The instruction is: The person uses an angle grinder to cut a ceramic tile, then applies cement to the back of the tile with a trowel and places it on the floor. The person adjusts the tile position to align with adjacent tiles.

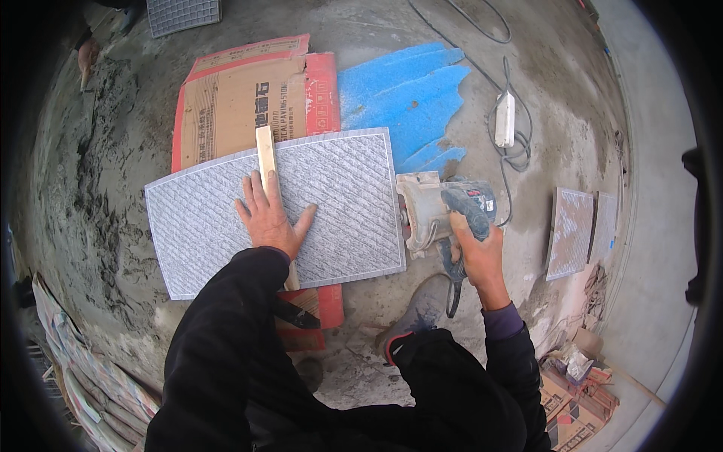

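A large grey speckled tile with pale edge lines lies over a flattened cardboard box. Across it runs a narrow wooden strip. My left hand presses down flat on the strip and tile, fingers spread. At the tile's right edge, my right hand grips the handle of a dusty, corded cutting power tool. Its guard sits against that edge; the blade is mostly hidden.
Under the tile are the red-and-brown cardboard and a blue sheet. A white power strip with looped grey cable lies at right. Another tile leans nearby. Cardboard boxes sit lower right. My shoe is close to the tool.
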`<action>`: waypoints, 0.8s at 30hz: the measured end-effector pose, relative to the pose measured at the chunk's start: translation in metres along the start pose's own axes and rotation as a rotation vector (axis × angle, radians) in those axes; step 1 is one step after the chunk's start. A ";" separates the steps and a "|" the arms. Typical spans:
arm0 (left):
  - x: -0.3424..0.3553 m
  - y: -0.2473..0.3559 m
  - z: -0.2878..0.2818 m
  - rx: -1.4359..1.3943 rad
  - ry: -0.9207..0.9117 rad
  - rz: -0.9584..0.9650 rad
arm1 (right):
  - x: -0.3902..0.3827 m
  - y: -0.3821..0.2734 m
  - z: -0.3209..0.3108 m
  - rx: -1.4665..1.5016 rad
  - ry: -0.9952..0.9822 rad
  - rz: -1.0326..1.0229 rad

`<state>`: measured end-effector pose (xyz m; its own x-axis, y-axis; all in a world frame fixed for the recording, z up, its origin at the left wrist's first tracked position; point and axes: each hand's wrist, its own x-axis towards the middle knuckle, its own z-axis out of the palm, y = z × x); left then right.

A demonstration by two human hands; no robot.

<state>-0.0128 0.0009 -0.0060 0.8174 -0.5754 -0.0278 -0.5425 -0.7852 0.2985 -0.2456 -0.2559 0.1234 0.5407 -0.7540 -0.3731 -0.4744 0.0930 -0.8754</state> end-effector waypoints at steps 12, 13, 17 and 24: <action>-0.001 0.000 0.002 0.007 0.018 0.008 | -0.004 0.002 -0.004 -0.011 0.000 0.017; -0.001 0.001 0.003 0.010 0.004 0.003 | -0.005 0.002 -0.004 -0.017 0.000 0.019; -0.001 0.001 0.002 0.021 0.002 0.001 | -0.006 0.002 -0.004 -0.038 0.002 0.004; -0.001 0.001 0.003 0.014 0.006 0.008 | -0.010 0.001 -0.006 -0.043 -0.008 0.019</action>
<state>-0.0149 -0.0002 -0.0084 0.8140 -0.5805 -0.0196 -0.5520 -0.7837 0.2849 -0.2557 -0.2519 0.1282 0.5368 -0.7471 -0.3921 -0.5141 0.0789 -0.8541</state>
